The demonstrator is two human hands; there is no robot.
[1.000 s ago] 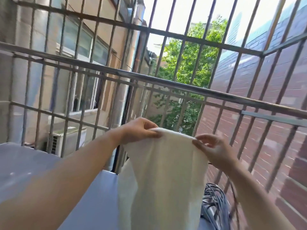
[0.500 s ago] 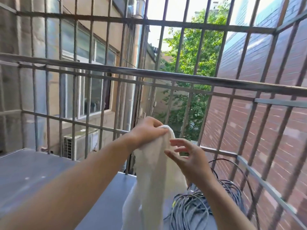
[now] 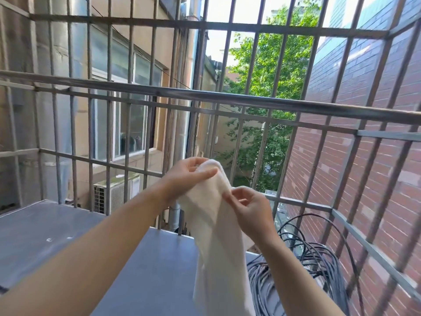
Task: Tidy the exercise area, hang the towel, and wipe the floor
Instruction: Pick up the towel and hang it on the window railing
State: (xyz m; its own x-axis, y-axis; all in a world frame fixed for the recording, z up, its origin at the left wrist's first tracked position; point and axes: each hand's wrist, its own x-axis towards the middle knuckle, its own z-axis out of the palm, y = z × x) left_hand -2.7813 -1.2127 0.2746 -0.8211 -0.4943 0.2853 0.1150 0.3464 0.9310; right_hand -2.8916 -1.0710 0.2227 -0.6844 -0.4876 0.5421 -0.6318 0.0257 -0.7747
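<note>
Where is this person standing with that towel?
Probably a caged balcony or window ledge high on an apartment block: metal security bars enclose it, an air-conditioner unit sits below, and a brick wall faces it.

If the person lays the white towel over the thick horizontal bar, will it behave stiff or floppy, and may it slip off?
The towel is probably floppy: it hangs limp from both hands. It seems light, held by fingertips. On the smooth bar it might slide if draped unevenly.

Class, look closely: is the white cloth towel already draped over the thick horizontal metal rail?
No: the white cloth towel hangs from the left hand and right hand, below the thick horizontal metal rail.
</note>
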